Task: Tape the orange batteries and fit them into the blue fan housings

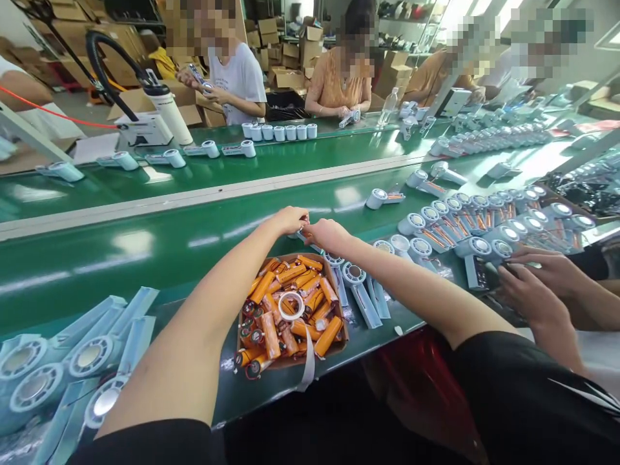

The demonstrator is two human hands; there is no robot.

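Near-edge pile, left: Four round heads I can count among the fan shells (36, 387), handles overlapping, no orange showing; unfilled, by my reckoning.
Far-edge line, left: Five single fans (167, 158) spaced along the bench (159, 258), too small for me to say how finished.
Upright row, far edge: Seven pale heads (279, 133), tight together, left of middle!
Cardboard box (345, 336): By the near edge, one box, loaded with orange cells (269, 336), two dozen at least; too tangled for an exact count. Plenty left here, I'd judge.
Tape roll (292, 306): Just one, lying on the cells, its loose tail drooping past the near edge.
Left grip (293, 221): Fingers bunched beyond the box, right up against my other hand; what they pinch, if anything, I can't tell.
Worked shell (310, 241): One pale-blue piece, under my fingertips, mostly hidden; surely unfinished.
Right grip (330, 236): Curled over that piece; closed on it or merely touching, I can't tell.
Box-side handles (365, 305): At least three, bare inside!
Right-hand ranks (438, 236): Over a dozen, orange in many handles; a good share done, it seems.
Neighbour's hands (535, 300): Two, at the ranks' near end.
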